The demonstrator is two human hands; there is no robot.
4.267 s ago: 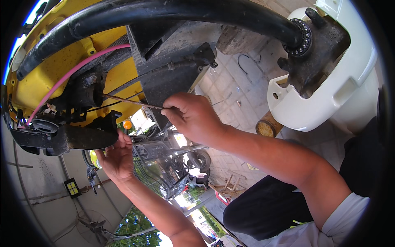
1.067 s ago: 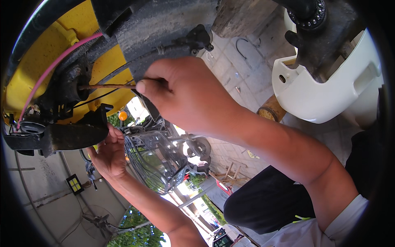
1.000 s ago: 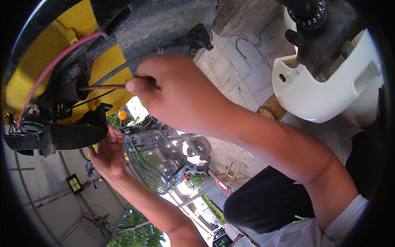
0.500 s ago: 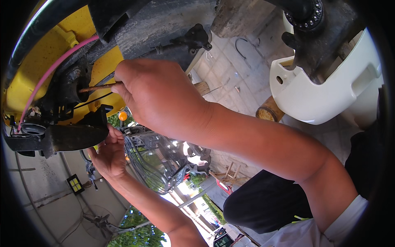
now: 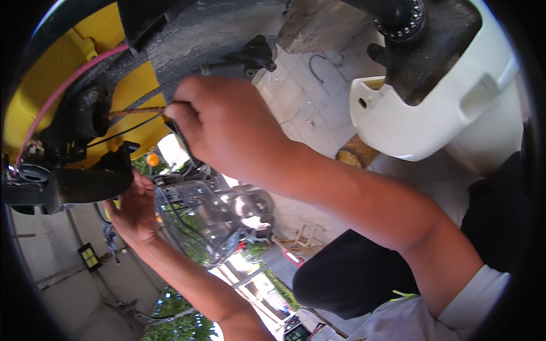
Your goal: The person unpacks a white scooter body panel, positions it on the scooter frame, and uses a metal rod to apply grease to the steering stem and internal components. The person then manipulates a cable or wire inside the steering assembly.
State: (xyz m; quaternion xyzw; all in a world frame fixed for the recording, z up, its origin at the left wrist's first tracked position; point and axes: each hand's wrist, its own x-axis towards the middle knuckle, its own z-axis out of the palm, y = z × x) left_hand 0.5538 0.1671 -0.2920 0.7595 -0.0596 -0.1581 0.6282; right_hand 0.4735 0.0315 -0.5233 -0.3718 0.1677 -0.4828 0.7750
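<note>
My right hand (image 5: 227, 125) is closed on one end of a thin, rust-brown rod (image 5: 136, 110). The rod's other end sits at the round mouth of a black tube-like part (image 5: 94, 116), its tip hidden. Below that, my left hand (image 5: 135, 210) grips the lower edge of a curved black plastic piece (image 5: 94, 184), with its fingertips partly hidden behind it. Yellow body panels (image 5: 42, 94) surround the black parts, and a pink hose (image 5: 62, 85) arcs over them. A thin black cable (image 5: 122, 129) runs just beneath the rod.
At upper right, a white plastic fairing (image 5: 421, 136) surrounds a black steering part with a ball bearing (image 5: 410, 23). A wooden log (image 5: 357, 153) lies on the tiled floor (image 5: 296, 91). A parked vehicle with a clear screen (image 5: 199, 204) and an orange lamp (image 5: 153, 159) stands beyond my hands.
The whole view has shifted, so things sit further left and slightly higher. My right hand is a little further from the tube's mouth, showing slightly more rod. My left hand keeps its hold.
</note>
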